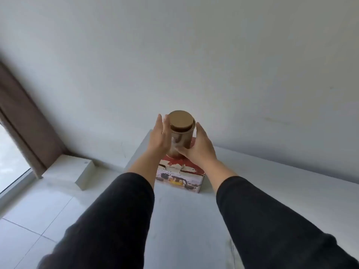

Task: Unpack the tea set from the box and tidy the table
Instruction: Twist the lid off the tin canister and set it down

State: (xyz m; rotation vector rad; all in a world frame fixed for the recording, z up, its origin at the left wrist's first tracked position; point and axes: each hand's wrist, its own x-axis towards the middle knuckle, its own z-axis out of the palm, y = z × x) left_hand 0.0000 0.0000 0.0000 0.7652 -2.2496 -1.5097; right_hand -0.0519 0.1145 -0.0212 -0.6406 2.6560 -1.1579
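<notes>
A brown cylindrical canister (181, 137) with a tan lid (181, 119) stands upright on the closed tea set box (180, 179). The box is red on top, with pictures of a teapot and cups on its front. It sits near the far left corner of the white table (281, 191). My left hand (158, 138) lies flat against the canister's left side, fingers straight. My right hand (201, 149) wraps the canister's lower right side, its thumb curled across the front. Both forearms are in dark sleeves.
The table's far edge meets a plain white wall. Left of the table, a white block (77, 171) stands on the pale tiled floor (35, 210). Behind it are a brown curtain (23, 117) and a window (9, 162).
</notes>
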